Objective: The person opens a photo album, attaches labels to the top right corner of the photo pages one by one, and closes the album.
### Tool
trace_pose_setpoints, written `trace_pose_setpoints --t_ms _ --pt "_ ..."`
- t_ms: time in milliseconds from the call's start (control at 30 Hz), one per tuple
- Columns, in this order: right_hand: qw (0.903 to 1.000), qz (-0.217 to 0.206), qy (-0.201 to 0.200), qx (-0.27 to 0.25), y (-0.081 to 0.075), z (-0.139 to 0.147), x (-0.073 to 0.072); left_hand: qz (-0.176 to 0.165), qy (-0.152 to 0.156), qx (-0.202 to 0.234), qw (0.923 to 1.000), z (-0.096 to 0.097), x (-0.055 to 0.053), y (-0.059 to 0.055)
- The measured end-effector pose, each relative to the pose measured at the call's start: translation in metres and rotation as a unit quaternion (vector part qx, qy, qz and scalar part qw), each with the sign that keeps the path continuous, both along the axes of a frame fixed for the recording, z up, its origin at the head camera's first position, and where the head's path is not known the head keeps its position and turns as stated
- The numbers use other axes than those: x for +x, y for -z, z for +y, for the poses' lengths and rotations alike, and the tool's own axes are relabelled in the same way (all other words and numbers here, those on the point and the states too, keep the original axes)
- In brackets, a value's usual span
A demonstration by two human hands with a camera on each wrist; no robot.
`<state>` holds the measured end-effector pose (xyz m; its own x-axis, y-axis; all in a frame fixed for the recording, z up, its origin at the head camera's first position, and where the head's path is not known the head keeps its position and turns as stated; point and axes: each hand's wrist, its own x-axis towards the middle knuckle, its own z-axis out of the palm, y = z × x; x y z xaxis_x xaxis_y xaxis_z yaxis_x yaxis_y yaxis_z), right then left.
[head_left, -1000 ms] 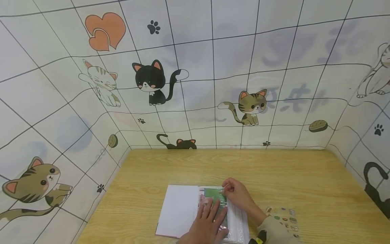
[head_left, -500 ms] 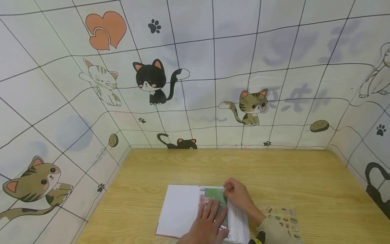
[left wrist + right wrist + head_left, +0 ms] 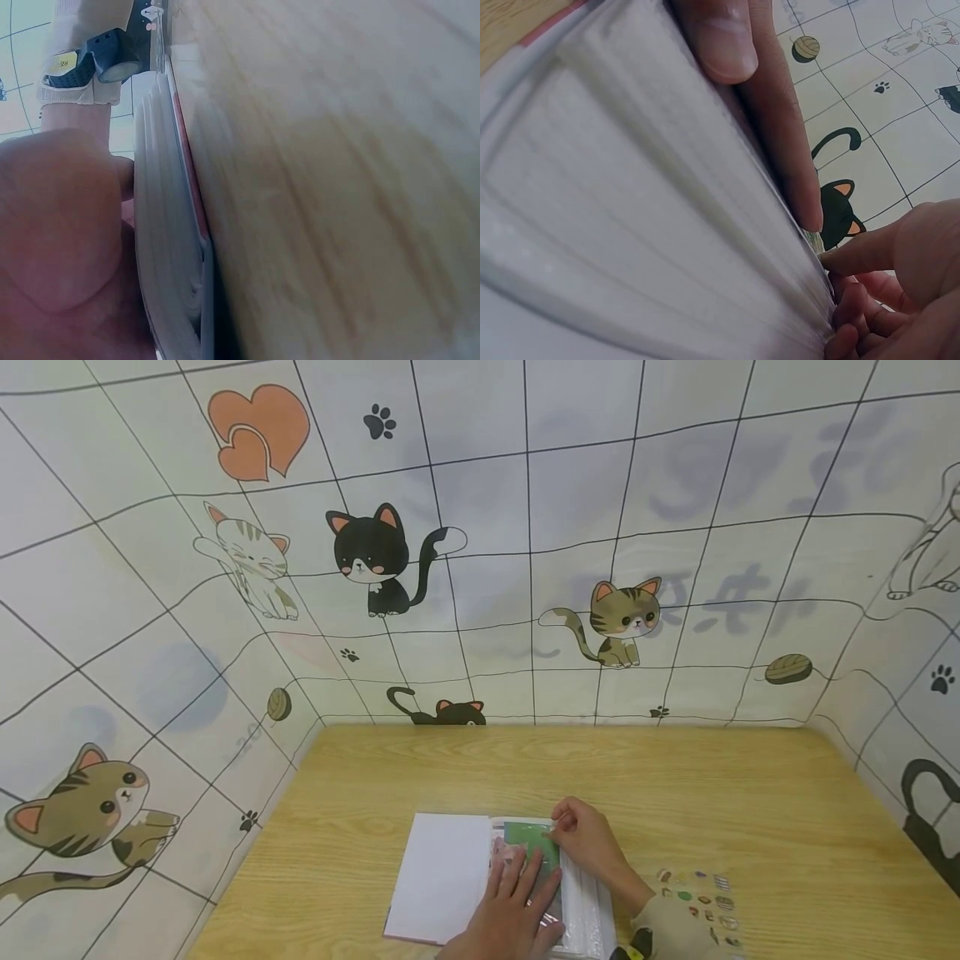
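Our left grip (image 3: 512, 906) lies palm down, its fingers (image 3: 517, 875) straight and spread, pointing forward, with the left thumb (image 3: 724, 49) set off toward our right. Our right grip (image 3: 588, 843) sits a little farther forward and to the right, near the left one but apart from it, turned inward, its thumb (image 3: 862, 253) and bent fingers meeting in a pinch. Our right wrist (image 3: 624, 878) is bare, and behind it the right forearm runs back toward us inside a pale sleeve (image 3: 671, 927).

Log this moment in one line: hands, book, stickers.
left hand: spread on page | right hand: pinches at page's far right corner | book: open on table | stickers: right of book
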<state>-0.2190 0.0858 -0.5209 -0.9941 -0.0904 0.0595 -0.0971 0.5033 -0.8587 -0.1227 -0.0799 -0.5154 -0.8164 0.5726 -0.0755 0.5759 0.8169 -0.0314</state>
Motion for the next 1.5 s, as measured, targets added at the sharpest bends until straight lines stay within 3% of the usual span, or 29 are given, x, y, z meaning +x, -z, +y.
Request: trace_pose_setpoints --t_ms 367,733,1100,1367,1500 --pt "1.0 -0.009 0.0 0.0 -0.0026 0.0012 0.002 0.033 0.004 -0.002 0.9995 0.0002 -0.0016 0.0098" --pt "0.9996 0.001 0.004 0.026 -0.005 0.0013 0.0028 0.032 0.007 0.015 0.9993 0.0003 -0.0007 0.0061" --pt "0.9991 0.01 0.016 0.039 -0.0037 -0.0035 0.0018 0.092 0.018 0.005 0.9955 -0.0015 0.0007 0.0093" --pt "0.9985 -0.019 0.025 0.045 -0.0025 -0.0069 -0.0012 0.058 0.012 0.007 0.9982 -0.0012 0.0007 0.0075" --pt "0.9984 -0.023 0.019 0.048 -0.0002 -0.0066 -0.0026 0.06 0.013 0.012 0.998 -0.001 0.0005 0.0076"
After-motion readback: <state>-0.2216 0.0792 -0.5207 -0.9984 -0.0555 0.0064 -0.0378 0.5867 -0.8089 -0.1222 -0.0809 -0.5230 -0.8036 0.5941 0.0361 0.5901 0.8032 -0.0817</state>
